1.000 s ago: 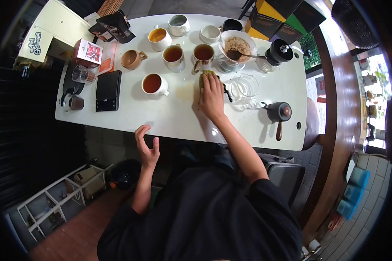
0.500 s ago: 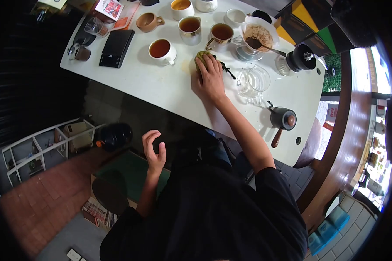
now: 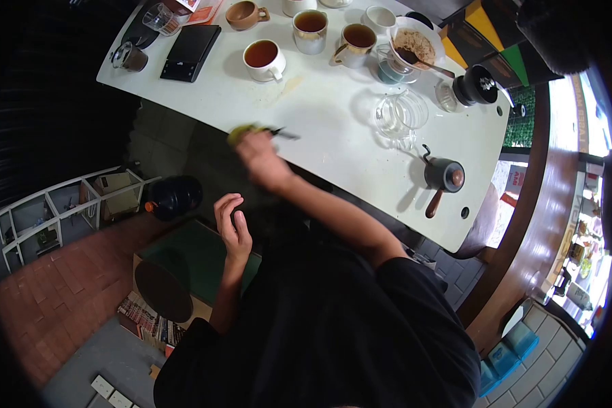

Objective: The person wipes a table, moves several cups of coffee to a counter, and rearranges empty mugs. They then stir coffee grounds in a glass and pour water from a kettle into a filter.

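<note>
the right hand (image 3: 262, 160), blurred, grips a green cloth (image 3: 247, 133) at the near edge of the white counter (image 3: 319, 122); the left hand (image 3: 234, 228) holds nothing, fingers loosely curled with a narrow gap to the thumb. beyond the cloth lies a pale brown stain (image 3: 287, 88), then a white cup of tea (image 3: 263, 60). a glass server (image 3: 401, 115) stands farther right.

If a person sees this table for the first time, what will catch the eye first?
Probably the right hand, blurred, with a green cloth at the near edge of the table. Next come three cups of reddish-brown drink beyond it, and to their right a filter with brown grounds and a spoon in it.
</note>
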`<state>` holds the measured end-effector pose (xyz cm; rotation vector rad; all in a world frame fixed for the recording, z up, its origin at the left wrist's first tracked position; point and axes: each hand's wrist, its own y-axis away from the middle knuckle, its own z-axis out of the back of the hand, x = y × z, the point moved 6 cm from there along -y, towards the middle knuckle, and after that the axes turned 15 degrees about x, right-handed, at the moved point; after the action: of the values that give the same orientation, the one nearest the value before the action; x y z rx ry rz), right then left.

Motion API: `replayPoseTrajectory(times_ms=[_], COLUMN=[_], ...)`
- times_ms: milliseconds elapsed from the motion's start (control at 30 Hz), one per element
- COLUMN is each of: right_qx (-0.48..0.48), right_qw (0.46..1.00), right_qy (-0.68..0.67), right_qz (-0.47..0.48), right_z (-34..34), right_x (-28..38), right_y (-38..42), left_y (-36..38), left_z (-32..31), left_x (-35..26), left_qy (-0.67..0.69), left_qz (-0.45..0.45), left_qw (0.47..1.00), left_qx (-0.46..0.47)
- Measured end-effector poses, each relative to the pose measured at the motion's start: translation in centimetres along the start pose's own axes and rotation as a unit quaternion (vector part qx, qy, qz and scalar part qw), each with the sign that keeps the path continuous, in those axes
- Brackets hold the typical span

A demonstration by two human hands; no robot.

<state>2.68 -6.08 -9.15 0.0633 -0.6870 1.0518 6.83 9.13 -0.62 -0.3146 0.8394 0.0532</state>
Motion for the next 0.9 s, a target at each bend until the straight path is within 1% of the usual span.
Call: replayPoseTrajectory(times_ms=[33,67,100,133,167,200,233,300,367,400,433,467,533,567,600,667,733,767,833,867,900], right_qx=[0.033,0.085,0.137,0.078,0.023,0.044,0.047,-0.044,-0.054,-0.111,-0.144,-0.162,-0.190,-0.180,-0.173,-0.168,-0.116,-0.114,-0.134,-0.133,-0.129], right_qw=[0.998,0.989,0.968,0.966,0.958,0.956,0.955,0.985,0.992,0.985,0.979,0.979,0.967,0.963,0.962,0.961,0.941,0.941,0.923,0.931,0.933], right_qy=[0.001,-0.079,-0.159,-0.204,-0.251,-0.252,-0.256,-0.150,-0.114,-0.124,-0.127,-0.074,0.032,0.044,0.047,0.050,0.186,0.185,0.200,0.162,0.161], right_qz=[0.050,0.094,0.137,0.138,0.140,0.140,0.143,0.078,-0.015,-0.033,-0.064,-0.099,-0.169,-0.198,-0.205,-0.213,-0.259,-0.259,-0.300,-0.297,-0.296], right_z=[-1.3,-3.3,-5.0,-4.7,-3.9,-3.4,-1.8,3.1,5.6,9.0,11.4,13.5,15.0,15.3,14.7,14.1,14.3,13.8,13.3,12.9,12.5], right_x=[3.2,5.8,8.3,10.4,11.8,12.2,12.1,8.7,3.0,0.6,-2.4,-4.7,-9.4,-11.1,-13.1,-13.8,-11.9,-11.5,-11.8,-12.1,-12.2], right_y=[-0.5,-1.0,-1.2,-1.1,-1.1,-1.5,-1.7,-1.7,-1.2,-0.5,0.3,0.8,2.0,2.2,2.3,2.2,1.5,1.9,3.1,3.3,3.1], left_y=[0.1,0.2,0.2,-0.2,-0.3,-0.1,0.3,0.9,1.1,1.0,1.0,1.0,1.4,1.6,1.6,1.6,1.9,2.2,2.6,3.0,3.5], left_z=[0.0,0.0,0.2,0.8,1.1,1.6,2.1,2.5,3.2,3.5,3.7,3.8,4.1,4.0,3.8,3.9,4.3,4.6,5.0,5.2,5.4], left_x=[-0.3,-0.6,-0.7,-1.4,-1.7,-1.9,-2.0,-2.1,-2.7,-2.9,-3.0,-3.0,-2.7,-2.3,-2.1,-2.0,-2.0,-1.9,-1.6,-1.5,-1.4], left_qy=[-0.001,0.018,0.037,-0.004,-0.009,0.001,0.013,0.036,0.020,0.020,0.018,0.022,0.025,0.022,0.019,0.019,0.016,0.011,0.006,0.003,0.001], left_qz=[-0.004,-0.006,-0.006,-0.042,-0.041,-0.040,-0.038,-0.029,-0.035,-0.043,-0.040,-0.039,-0.033,-0.028,-0.025,-0.026,-0.024,-0.015,-0.005,-0.002,0.003], left_qw=[1.000,1.000,0.999,0.999,0.999,0.998,0.997,0.996,0.996,0.994,0.994,0.994,0.993,0.995,0.997,0.997,0.997,0.997,0.997,0.997,0.997], left_qx=[0.002,-0.007,-0.016,-0.017,-0.020,-0.040,-0.059,-0.071,-0.085,-0.094,-0.098,-0.102,-0.107,-0.092,-0.077,-0.075,-0.073,-0.071,-0.075,-0.076,-0.074])
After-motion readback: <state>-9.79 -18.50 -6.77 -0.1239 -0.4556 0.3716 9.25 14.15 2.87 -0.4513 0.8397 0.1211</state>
